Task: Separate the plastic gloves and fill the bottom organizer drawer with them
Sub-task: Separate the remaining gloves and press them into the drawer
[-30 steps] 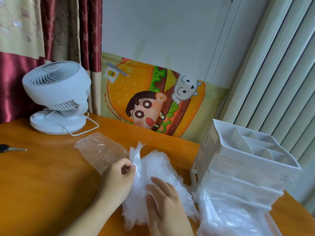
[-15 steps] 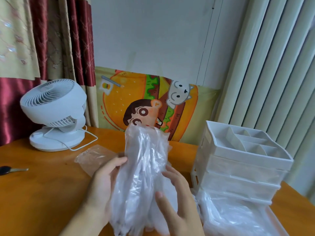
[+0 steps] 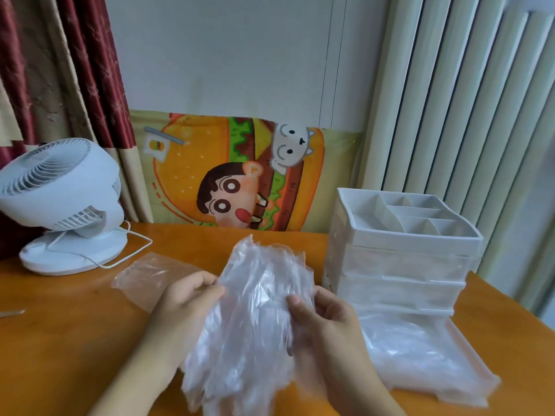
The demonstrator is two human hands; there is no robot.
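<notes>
A thick bundle of clear plastic gloves [image 3: 255, 319] is held up over the orange table, between both hands. My left hand [image 3: 186, 304] pinches its left edge near the top. My right hand [image 3: 324, 322] grips its right edge with the thumb on the front. To the right stands a white organizer [image 3: 399, 250] with a divided top tray and closed upper drawers. Its bottom drawer [image 3: 468, 370] is pulled out toward me and holds several loose clear gloves [image 3: 411, 352].
An empty clear plastic bag [image 3: 147, 277] lies on the table left of my hands. A white desk fan [image 3: 63, 202] with a white cord [image 3: 132, 250] stands at the back left. A cartoon cushion [image 3: 240, 175] leans against the wall. A metal object [image 3: 10, 313] pokes in at the left edge.
The glove bundle went from lying on the table to being lifted upright, then lowered slightly and spread between both hands. The camera view shifted downward and closer.
</notes>
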